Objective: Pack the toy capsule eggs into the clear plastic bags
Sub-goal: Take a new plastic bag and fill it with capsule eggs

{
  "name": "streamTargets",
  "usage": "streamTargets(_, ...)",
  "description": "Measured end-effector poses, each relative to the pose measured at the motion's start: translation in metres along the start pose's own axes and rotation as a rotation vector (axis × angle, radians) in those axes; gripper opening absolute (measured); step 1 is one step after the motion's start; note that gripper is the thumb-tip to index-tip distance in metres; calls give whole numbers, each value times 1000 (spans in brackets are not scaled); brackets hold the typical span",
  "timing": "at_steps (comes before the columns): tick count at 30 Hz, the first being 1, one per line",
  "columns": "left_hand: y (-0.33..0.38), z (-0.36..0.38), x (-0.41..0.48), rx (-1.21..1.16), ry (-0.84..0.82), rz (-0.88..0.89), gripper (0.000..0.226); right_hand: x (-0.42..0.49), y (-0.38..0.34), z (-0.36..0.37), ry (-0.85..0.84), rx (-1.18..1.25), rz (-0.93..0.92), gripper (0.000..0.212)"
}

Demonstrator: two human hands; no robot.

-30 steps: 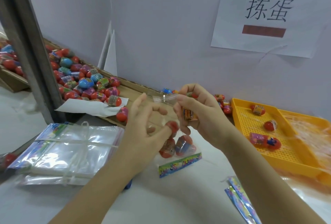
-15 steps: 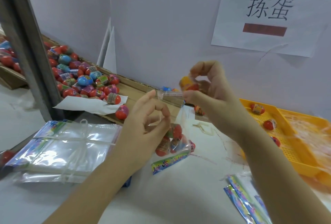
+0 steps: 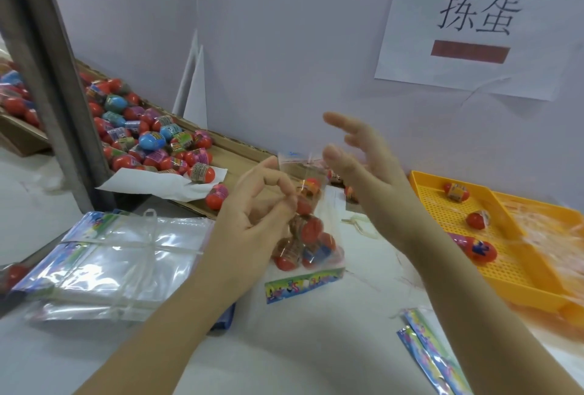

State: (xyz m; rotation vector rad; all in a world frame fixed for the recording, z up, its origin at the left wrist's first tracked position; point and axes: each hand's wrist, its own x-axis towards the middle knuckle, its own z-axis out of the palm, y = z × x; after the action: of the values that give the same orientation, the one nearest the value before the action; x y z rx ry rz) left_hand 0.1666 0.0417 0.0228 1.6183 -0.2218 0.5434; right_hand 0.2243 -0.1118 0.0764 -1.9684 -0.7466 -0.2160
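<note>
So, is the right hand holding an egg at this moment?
No, the right hand is open, its fingers straight and empty beside the clear plastic bag, which holds several eggs.

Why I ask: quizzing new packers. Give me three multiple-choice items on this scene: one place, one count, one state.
1. The tray lies where from the bag? A left; B right; C under it.
2. How many eggs show in the tray? A one; B six; C three.
3. The right hand is: A open; B gripping an egg; C flat on the table.
Answers: 1 B, the tray sits far to the right of the bag; 2 C, three eggs rest on its mesh; 3 A, its fingers are spread and hold nothing.
</note>
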Motion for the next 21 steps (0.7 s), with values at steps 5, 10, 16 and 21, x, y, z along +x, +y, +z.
streamTargets(5, 8, -4, 5, -167, 40, -68, 21, 2, 10, -2, -346, 329, 415, 85)
streamTargets(10, 8, -1, 3, -183, 29, 91, 31, 0, 13, 15, -133, 499, 404, 20)
streamTargets(16, -1, -8, 6, -166, -85, -227, 88, 2, 9, 17, -54, 536, 375, 14)
streamTargets(21, -3, -4, 7, -164, -74, -223, 53, 2, 8, 7, -176, 449, 266, 39)
